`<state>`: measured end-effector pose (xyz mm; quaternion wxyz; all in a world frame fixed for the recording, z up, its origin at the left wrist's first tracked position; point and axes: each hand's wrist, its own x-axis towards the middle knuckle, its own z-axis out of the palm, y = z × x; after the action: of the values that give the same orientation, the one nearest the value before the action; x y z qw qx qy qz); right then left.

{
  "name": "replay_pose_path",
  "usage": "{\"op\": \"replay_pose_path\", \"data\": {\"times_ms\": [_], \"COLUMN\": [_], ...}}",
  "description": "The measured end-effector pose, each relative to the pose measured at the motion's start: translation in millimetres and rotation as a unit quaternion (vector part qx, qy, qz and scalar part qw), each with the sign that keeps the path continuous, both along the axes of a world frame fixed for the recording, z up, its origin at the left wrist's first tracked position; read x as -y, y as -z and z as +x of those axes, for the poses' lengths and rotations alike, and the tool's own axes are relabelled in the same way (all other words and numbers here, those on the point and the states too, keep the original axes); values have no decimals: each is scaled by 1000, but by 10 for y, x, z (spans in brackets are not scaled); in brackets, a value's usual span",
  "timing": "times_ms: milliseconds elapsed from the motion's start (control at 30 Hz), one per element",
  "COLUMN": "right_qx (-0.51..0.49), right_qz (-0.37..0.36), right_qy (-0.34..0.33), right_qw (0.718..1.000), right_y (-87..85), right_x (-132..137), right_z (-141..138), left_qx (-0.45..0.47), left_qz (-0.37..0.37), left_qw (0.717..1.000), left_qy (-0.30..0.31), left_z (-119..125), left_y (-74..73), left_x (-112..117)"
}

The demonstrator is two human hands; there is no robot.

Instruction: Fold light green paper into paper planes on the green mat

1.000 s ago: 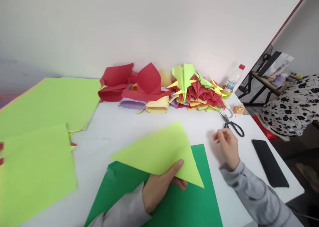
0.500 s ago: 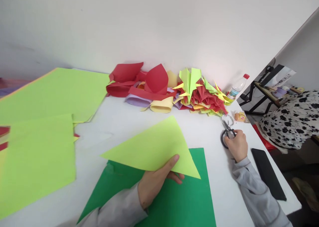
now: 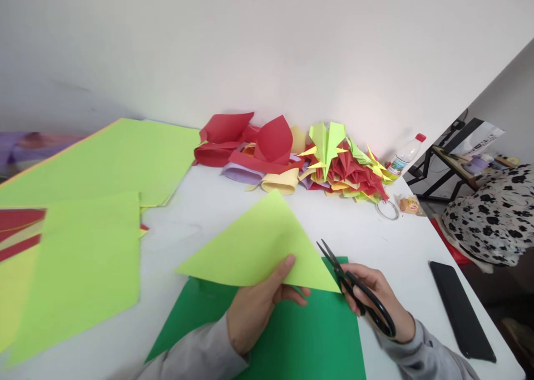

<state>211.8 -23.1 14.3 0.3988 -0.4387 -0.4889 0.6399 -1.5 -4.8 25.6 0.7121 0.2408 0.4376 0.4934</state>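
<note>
My left hand (image 3: 256, 307) pinches the lower edge of a folded light-green paper triangle (image 3: 258, 243) and holds it up above a dark-green sheet (image 3: 308, 341) on the white table (image 3: 400, 246). My right hand (image 3: 377, 299) grips black scissors (image 3: 354, 288) by the handles. Their blades stand slightly apart and point up-left, close to the triangle's right corner.
Large light-green sheets (image 3: 83, 213) lie at the left over red and yellow paper. A heap of folded red, yellow and green paper shapes (image 3: 308, 157) lines the wall. A plastic bottle (image 3: 404, 154), a tape roll (image 3: 387, 209), a small wrapped snack (image 3: 409, 203) and a black phone (image 3: 461, 310) are at the right.
My right hand reached the scissors at the far right, picked them up and brought them back to the triangle's right corner. My left hand kept hold of the triangle.
</note>
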Motion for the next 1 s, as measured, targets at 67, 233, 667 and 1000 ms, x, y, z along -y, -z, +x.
{"op": "replay_pose_path", "data": {"times_ms": [67,233,667,1000], "right_qx": [-9,-19,-17,-13], "right_qz": [-3,-7,6,17], "right_qy": [-2,-2,4,9], "right_qw": [1000,1000,1000,1000], "right_y": [40,84,164,167], "right_x": [4,8,7,9], "right_z": [-1,-40,-85,-117], "left_qx": [4,13,22,24], "left_qz": [-6,-16,-27,-35], "left_qw": [1000,1000,999,999], "left_qy": [0,8,10,5], "left_z": [-9,-3,14,24], "left_y": [-8,-15,23,23], "left_x": [-13,-7,6,7]}}
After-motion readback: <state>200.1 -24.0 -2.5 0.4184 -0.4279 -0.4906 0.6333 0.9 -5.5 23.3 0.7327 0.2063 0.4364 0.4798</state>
